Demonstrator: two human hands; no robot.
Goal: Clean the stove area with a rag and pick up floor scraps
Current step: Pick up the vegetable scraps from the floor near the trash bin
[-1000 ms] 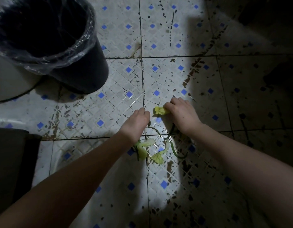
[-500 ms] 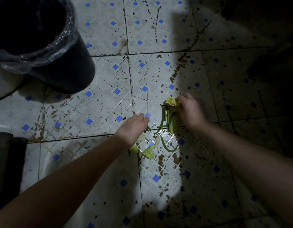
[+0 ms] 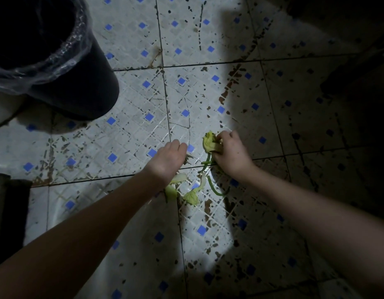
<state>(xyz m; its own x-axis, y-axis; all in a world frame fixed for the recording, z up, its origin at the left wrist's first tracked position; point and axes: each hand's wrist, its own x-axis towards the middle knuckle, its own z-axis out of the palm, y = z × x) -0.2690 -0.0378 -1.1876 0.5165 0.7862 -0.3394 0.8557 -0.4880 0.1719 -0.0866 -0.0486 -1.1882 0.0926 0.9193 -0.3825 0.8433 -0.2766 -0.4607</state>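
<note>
Green vegetable scraps lie on the stained tiled floor (image 3: pixel 132 137) in a patch of light. My right hand (image 3: pixel 231 155) grips a bunch of yellow-green leaf scraps and stems (image 3: pixel 210 143), its fingers curled round them. My left hand (image 3: pixel 168 159) reaches down to the floor with fingers curled over thin stems (image 3: pixel 190 158); what the fingertips hold is hidden. Loose leaf pieces (image 3: pixel 191 197) and a curved green stem (image 3: pixel 214 188) lie on the tiles just below both hands.
A dark bin (image 3: pixel 78 83) lined with a clear plastic bag stands at the upper left. A dark object (image 3: pixel 9 212) sits at the left edge. The right side of the floor is in deep shadow.
The right hand gathered more stems and leaf into its grip and lifted them slightly. The left hand stayed low over the scraps. The view shifted a little.
</note>
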